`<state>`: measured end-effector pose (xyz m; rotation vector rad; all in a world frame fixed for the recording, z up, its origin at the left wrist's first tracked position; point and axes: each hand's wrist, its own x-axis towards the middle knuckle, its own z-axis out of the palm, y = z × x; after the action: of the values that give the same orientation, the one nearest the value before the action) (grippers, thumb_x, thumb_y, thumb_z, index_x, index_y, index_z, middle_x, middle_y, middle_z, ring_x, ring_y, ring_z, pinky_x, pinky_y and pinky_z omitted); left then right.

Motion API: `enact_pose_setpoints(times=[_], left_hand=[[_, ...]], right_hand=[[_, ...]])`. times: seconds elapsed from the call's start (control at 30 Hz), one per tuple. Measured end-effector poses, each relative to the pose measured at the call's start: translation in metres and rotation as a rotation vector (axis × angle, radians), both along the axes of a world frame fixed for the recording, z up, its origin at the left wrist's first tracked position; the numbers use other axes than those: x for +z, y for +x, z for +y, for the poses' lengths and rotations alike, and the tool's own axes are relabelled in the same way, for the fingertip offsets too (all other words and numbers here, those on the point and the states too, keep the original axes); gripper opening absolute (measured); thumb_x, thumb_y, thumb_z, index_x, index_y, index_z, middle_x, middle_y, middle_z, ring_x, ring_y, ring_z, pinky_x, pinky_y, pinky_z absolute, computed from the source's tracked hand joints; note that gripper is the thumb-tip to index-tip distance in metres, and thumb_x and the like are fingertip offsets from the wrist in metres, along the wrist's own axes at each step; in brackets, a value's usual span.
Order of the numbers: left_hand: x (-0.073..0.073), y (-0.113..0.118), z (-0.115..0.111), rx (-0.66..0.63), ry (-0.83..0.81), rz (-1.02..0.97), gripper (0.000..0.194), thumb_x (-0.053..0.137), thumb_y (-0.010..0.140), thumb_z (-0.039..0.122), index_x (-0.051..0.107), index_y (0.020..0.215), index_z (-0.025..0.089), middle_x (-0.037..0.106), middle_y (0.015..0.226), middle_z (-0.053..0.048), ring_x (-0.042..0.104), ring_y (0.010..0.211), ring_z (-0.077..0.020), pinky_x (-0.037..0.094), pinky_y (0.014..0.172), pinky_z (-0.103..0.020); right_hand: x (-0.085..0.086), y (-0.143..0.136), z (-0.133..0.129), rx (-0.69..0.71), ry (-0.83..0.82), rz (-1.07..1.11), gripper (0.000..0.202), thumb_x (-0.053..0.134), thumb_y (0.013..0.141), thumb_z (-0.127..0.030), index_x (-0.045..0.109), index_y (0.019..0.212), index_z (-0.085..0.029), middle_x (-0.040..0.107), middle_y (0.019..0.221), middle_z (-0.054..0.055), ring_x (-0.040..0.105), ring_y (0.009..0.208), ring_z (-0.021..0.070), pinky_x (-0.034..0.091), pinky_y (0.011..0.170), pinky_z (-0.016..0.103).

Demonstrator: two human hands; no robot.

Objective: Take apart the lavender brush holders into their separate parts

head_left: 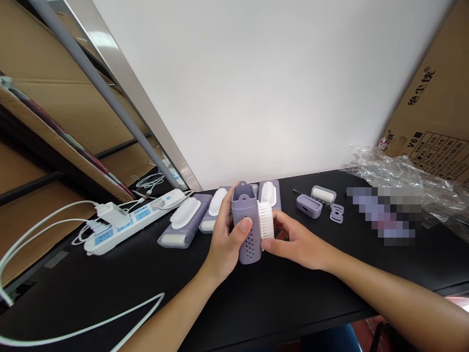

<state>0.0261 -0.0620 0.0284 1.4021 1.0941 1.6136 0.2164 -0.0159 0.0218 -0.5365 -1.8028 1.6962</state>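
My left hand is wrapped round a purple perforated case, which stands upright with its open end on top. Against the case's right side is a white bristle brush, its bristles facing right. My right hand grips this brush by its lower right edge, thumb at the bottom. Behind my hands lie similar purple cases with white brushes on them: one at the left, one partly hidden beside my left hand, and one behind the held brush.
A white power strip with plugs and cables lies left. Right of my hands are a small purple box, a white roller and a flat purple piece. Clear plastic wrap and a cardboard box are at far right.
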Motion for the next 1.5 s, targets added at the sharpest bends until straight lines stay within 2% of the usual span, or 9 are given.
enact_pose_setpoints(times=[0.33,0.5,0.77,0.87,1.03,1.13,1.27,1.37,1.5], left_hand=[[0.002,0.002,-0.003,-0.118,-0.074,-0.038,0.089,0.077,0.083,0.067,0.048,0.157,0.027,0.054,0.159,-0.012,0.051,0.147,-0.0385,0.045,0.12,-0.049],[0.004,0.004,-0.003,-0.125,-0.125,-0.081,0.091,0.078,0.083,0.066,0.047,0.158,0.027,0.061,0.151,-0.012,0.058,0.139,-0.0384,0.049,0.114,-0.048],[0.003,0.001,-0.001,-0.157,-0.13,-0.143,0.085,0.077,0.085,0.065,0.049,0.156,0.027,0.069,0.138,-0.012,0.069,0.122,-0.0337,0.058,0.1,-0.042],[0.005,-0.001,0.0,-0.104,-0.14,-0.201,0.083,0.075,0.084,0.067,0.052,0.153,0.027,0.073,0.129,-0.011,0.074,0.108,-0.0317,0.062,0.085,-0.039],[0.013,-0.001,0.003,-0.021,-0.27,-0.316,0.072,0.062,0.086,0.078,0.073,0.118,0.014,0.078,0.105,-0.014,0.077,0.089,-0.0304,0.062,0.068,-0.034],[0.019,0.001,0.006,-0.032,-0.327,-0.415,0.07,0.055,0.091,0.076,0.074,0.117,0.014,0.08,0.109,-0.015,0.076,0.081,-0.0272,0.062,0.067,-0.035],[0.022,0.0,0.007,-0.09,-0.406,-0.505,0.068,0.046,0.098,0.07,0.07,0.13,0.015,0.081,0.113,-0.016,0.076,0.082,-0.0256,0.063,0.075,-0.035],[0.021,-0.002,0.007,-0.122,-0.454,-0.526,0.063,0.046,0.1,0.064,0.07,0.134,0.016,0.081,0.11,-0.016,0.077,0.088,-0.0267,0.062,0.073,-0.033],[0.019,-0.003,0.006,-0.132,-0.475,-0.529,0.059,0.05,0.1,0.06,0.07,0.135,0.017,0.082,0.107,-0.015,0.077,0.097,-0.0286,0.061,0.071,-0.031]], right_hand=[[0.002,0.001,0.002,0.035,-0.028,-0.057,0.048,0.079,0.084,-0.031,0.058,0.126,-0.021,0.066,0.113,0.004,0.062,0.104,0.023,0.051,0.092,0.038],[0.008,0.001,-0.003,-0.055,0.106,-0.124,0.044,0.075,0.084,-0.024,0.06,0.126,-0.024,0.066,0.105,0.001,0.062,0.096,0.0215,0.051,0.087,0.037],[0.003,-0.001,-0.002,-0.115,0.042,-0.08,0.045,0.079,0.081,-0.027,0.058,0.121,-0.025,0.067,0.107,0.002,0.063,0.094,0.0214,0.051,0.082,0.036],[0.007,0.001,0.004,-0.096,-0.094,0.04,0.048,0.078,0.082,-0.035,0.058,0.124,-0.022,0.071,0.106,0.004,0.067,0.095,0.0215,0.052,0.079,0.033],[0.016,0.007,0.011,-0.052,-0.318,0.187,0.042,0.067,0.092,-0.044,0.063,0.125,-0.019,0.078,0.104,0.009,0.072,0.086,0.0197,0.052,0.071,0.029],[0.019,0.012,0.018,-0.068,-0.342,0.172,0.039,0.062,0.096,-0.05,0.065,0.119,-0.019,0.078,0.099,0.008,0.071,0.081,0.0181,0.053,0.071,0.028],[0.024,0.032,0.049,-0.361,-0.042,-0.01,0.038,0.061,0.097,-0.055,0.066,0.113,-0.021,0.078,0.103,0.007,0.072,0.086,0.0199,0.054,0.072,0.03],[0.028,0.061,0.083,-0.767,0.413,-0.497,0.041,0.052,0.1,-0.055,0.068,0.121,-0.024,0.078,0.113,0.006,0.072,0.095,0.0213,0.055,0.077,0.031],[0.024,0.097,0.116,-0.998,0.523,-0.787,0.047,0.064,0.093,-0.05,0.069,0.127,-0.018,0.077,0.109,0.013,0.069,0.1,0.0321,0.05,0.084,0.04]])
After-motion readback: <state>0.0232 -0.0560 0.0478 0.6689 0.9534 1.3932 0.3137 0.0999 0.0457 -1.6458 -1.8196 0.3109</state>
